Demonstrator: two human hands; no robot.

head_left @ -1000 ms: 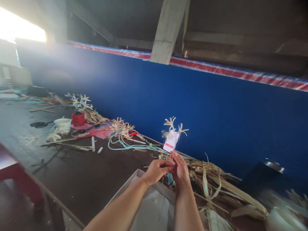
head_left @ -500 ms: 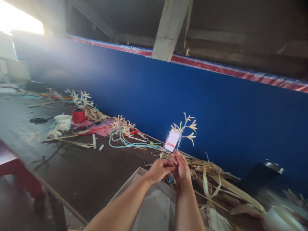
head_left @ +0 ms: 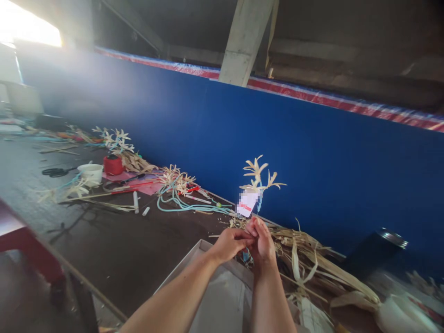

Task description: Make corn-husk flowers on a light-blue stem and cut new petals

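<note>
A spray of pale, husk-like flowers on a light-blue wrapped stem stands upright above my hands. My right hand has its fingers closed round the lower stem. Just left of it, my left hand pinches at the same place, its fingertips touching the right hand. The stem's lower end is mostly hidden by my fingers. Behind the spray lies a white card with a red band, partly blurred. Below my forearms is a shallow pale box.
Dry husks lie at the right, beside a dark flask and a white tub. Blue-stemmed flowers, a red spool, a white cup and scissors are leftward. A blue partition borders the table.
The flower spray has turned about its stem, so its blossoms now point differently and stand slightly more to the left. Both hands remain in nearly the same place.
</note>
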